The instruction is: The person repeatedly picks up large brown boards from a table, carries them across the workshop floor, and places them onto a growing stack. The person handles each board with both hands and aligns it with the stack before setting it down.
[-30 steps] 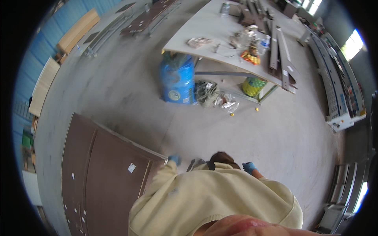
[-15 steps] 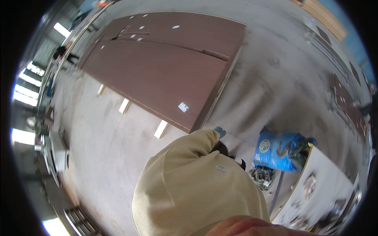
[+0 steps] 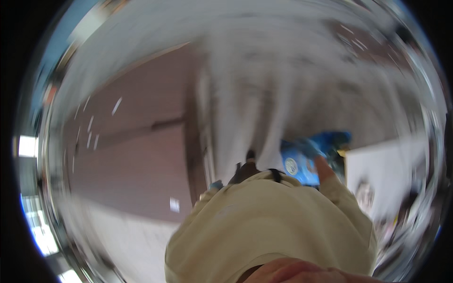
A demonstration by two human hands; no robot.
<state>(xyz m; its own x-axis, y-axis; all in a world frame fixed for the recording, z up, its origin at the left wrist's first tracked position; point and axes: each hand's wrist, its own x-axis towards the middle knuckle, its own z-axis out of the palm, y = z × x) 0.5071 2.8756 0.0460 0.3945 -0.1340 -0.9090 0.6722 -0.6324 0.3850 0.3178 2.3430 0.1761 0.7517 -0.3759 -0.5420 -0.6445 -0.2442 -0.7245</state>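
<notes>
Both hands (image 3: pixel 323 166) blurred (motion smear)

Motion blur smears the brown panels (image 3: pixel 132 165) and blue bag (image 3: pixel 306 158); both hands hidden.

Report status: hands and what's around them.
Right hand raised near blue sack, grip unclear. Left hand unseen. Brown panels lie left; picture blurred.

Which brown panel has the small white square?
The lower panel, nearer the cream shirt: the square sits near its bottom edge. The upper panel shows only thin white streaks.
</notes>
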